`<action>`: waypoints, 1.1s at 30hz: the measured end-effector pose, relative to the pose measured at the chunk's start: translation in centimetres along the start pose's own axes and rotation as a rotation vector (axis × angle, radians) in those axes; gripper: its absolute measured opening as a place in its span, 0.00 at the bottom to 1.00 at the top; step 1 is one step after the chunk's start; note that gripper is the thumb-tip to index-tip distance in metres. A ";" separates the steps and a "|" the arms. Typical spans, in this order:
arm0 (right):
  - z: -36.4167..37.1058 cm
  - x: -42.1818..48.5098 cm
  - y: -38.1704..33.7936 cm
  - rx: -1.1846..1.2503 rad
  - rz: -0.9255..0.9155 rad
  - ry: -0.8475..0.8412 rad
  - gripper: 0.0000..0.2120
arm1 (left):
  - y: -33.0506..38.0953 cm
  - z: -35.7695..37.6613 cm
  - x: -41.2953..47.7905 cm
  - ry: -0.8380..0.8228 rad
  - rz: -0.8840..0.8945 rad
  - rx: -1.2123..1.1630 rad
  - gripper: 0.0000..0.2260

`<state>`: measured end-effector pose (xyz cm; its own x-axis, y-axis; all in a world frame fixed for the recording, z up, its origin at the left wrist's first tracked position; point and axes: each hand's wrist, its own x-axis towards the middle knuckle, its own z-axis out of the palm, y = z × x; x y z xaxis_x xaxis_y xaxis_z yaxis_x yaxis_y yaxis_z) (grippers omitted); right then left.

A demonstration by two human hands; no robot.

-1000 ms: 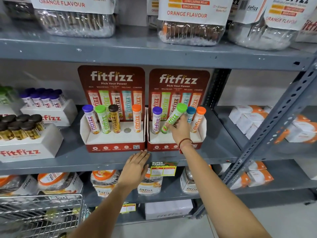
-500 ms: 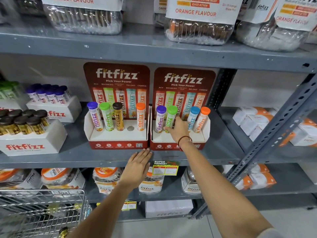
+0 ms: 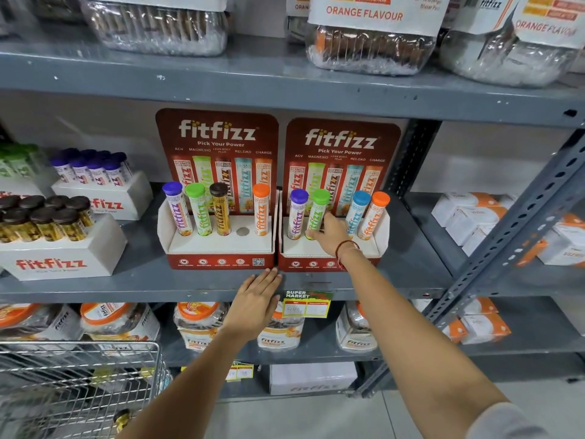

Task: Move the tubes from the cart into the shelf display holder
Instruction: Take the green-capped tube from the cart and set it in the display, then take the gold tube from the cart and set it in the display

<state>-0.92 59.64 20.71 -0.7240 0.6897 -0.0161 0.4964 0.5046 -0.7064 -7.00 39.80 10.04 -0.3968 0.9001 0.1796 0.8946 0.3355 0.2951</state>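
The green-capped tube (image 3: 316, 215) is seated in the right display holder (image 3: 332, 253) and touched low down by the right hand (image 3: 330, 236), grip unclear. The left hand (image 3: 258, 301) is laid flat, released, on the shelf (image 3: 142, 283) edge.

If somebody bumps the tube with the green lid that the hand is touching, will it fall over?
Probably not easily. The green-lidded tube stands with its bottom sunk in the red display box, which should steady it. It is tall and thin, though, so loose on a flat shelf it would likely tip and roll.
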 end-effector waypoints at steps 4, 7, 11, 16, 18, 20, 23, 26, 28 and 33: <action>0.0 -0.3 0.0 0.008 -0.017 0.006 0.20 | 0.3 -0.4 -0.2 0.002 0.006 0.001 0.26; 0.6 -0.9 0.2 0.063 0.002 0.094 0.18 | 0.5 -1.0 -0.6 0.070 0.000 -0.045 0.20; 2.8 -3.9 0.1 0.143 0.072 0.373 0.07 | 0.3 -3.2 -1.5 0.192 -0.067 -0.109 0.14; 7.9 -8.5 -3.0 0.244 -0.046 0.467 0.07 | -3.1 -5.9 -5.3 0.289 -0.202 -0.144 0.10; 11.0 -9.4 -4.8 0.252 -0.136 0.328 0.06 | -4.5 -6.8 -8.1 0.326 -0.286 -0.156 0.12; 14.2 -10.4 -7.0 0.241 -0.216 0.158 0.06 | -6.0 -7.5 -11.4 0.346 -0.380 -0.178 0.13; 19.9 -12.1 -10.2 0.228 -0.292 -0.081 0.05 | -8.2 -7.6 -17.5 0.368 -0.589 -0.197 0.12; 26.0 -14.6 -12.2 0.158 -0.359 -0.289 0.05 | -9.8 -6.5 -24.0 0.367 -0.752 -0.199 0.15; 29.9 -16.4 -12.6 0.067 -0.417 -0.405 0.04 | -10.6 -5.4 -28.0 0.338 -0.863 -0.194 0.11; 39.0 -20.6 -11.7 -0.182 -0.395 -0.794 0.02 | -10.8 -2.2 -35.4 0.233 -1.033 -0.108 0.03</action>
<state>-10.45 19.26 1.71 -0.9416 -0.0782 -0.3275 0.1612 0.7493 -0.6423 -3.09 3.70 2.52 -0.9930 0.1134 -0.0338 0.0827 0.8695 0.4869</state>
